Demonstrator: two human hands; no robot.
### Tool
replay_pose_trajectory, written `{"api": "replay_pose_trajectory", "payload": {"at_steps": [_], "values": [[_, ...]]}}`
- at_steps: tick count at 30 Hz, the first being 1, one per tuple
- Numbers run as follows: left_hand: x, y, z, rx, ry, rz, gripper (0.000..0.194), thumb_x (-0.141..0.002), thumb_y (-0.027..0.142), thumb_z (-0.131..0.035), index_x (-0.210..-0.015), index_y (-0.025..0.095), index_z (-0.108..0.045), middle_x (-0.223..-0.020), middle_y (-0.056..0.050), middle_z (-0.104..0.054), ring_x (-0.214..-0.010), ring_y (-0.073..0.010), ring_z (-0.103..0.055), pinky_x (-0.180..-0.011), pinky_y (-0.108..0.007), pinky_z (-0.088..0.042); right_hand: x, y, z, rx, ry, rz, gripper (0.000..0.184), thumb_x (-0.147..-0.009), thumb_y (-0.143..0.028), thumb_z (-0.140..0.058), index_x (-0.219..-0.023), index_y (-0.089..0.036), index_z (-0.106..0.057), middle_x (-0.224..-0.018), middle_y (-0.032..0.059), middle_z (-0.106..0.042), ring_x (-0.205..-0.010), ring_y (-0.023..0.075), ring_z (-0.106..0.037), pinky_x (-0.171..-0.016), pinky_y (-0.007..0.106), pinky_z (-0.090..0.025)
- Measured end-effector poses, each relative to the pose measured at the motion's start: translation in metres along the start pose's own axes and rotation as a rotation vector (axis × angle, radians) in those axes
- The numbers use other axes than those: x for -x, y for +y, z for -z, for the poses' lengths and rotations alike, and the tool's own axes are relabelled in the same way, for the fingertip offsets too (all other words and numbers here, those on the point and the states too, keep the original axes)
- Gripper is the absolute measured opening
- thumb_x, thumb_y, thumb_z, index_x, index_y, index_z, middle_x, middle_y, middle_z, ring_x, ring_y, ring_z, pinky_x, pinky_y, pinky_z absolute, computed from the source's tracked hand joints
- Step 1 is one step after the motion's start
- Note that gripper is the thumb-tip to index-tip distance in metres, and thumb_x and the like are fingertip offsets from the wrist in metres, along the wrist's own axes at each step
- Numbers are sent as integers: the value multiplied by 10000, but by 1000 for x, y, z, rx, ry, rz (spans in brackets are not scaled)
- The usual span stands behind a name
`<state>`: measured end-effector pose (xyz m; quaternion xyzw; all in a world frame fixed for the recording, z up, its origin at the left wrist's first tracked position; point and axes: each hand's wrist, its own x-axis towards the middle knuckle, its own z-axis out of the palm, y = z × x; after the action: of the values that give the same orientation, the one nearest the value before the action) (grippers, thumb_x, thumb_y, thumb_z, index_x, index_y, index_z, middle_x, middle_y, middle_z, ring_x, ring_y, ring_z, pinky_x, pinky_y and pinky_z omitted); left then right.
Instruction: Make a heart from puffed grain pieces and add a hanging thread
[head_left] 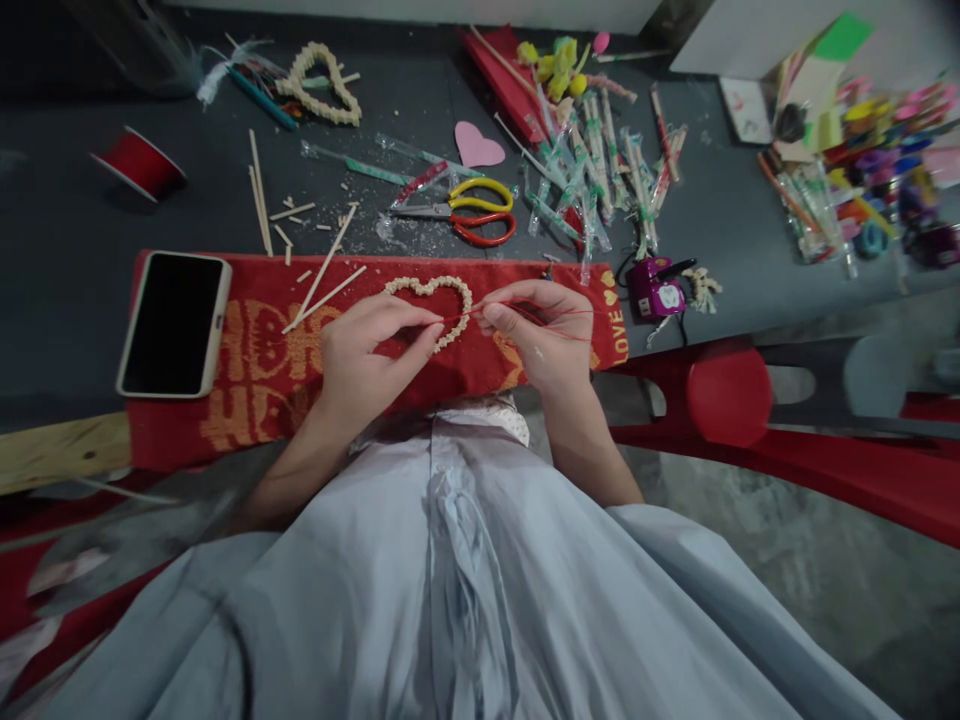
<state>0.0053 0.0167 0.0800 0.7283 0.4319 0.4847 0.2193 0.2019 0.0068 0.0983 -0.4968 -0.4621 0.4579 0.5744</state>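
Note:
Thin red thread [531, 312] runs between my two hands, just over a cream heart-shaped ring [469, 300] with a bumpy surface. My left hand [371, 355] pinches the thread between thumb and forefinger at the heart's lower left. On the heart's right side, my right hand [547, 335] is closed on the same thread, and loose strands trail across its fingers. Whether the thread is tied to the heart I cannot tell. Beneath both lies a red cloth [300, 280] with gold lettering; thin pale sticks [326, 300] rest beside my left hand.
Scissors [480, 212] with yellow and red handles lie beyond the cloth. A phone [176, 325] rests on its left end, with a red thread spool [140, 163] farther back. Wrapped sticks [600, 150], another heart frame [319, 85] and a purple glue gun [656, 288] lie around.

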Motion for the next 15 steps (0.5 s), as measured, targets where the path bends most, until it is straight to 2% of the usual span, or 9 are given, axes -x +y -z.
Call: {"api": "replay_pose_trajectory", "payload": {"at_steps": [8, 12, 15], "values": [[2, -3, 3, 2, -47, 20, 78, -901, 273, -739, -841, 264, -788, -826, -6, -782, -761, -185, -709, -810, -333, -623, -1, -1, 1, 28, 17, -7, 454, -654, -619, -964, -745, -231, -746, -726, -4, -758, -642, 139, -687, -658, 294, -643], [2, -2, 3, 29, -39, 78, 81, -902, 296, -737, -842, 265, -783, -829, -6, -765, -777, -183, -699, -795, -316, -612, -2, -2, 1, 51, 2, 12, 450, -695, -629, -939, -765, -235, -734, -728, -9, -746, -643, 134, -682, -656, 290, -639], [0, -1, 5, 78, -76, 115, 76, -910, 316, -755, -900, 257, -802, -865, -18, -765, -812, -184, -704, -793, -307, -610, -3, -3, 2, 38, -12, 20, 469, -697, -658, -931, -771, -240, -731, -726, -12, -741, -649, 135, -688, -652, 288, -638]]}}
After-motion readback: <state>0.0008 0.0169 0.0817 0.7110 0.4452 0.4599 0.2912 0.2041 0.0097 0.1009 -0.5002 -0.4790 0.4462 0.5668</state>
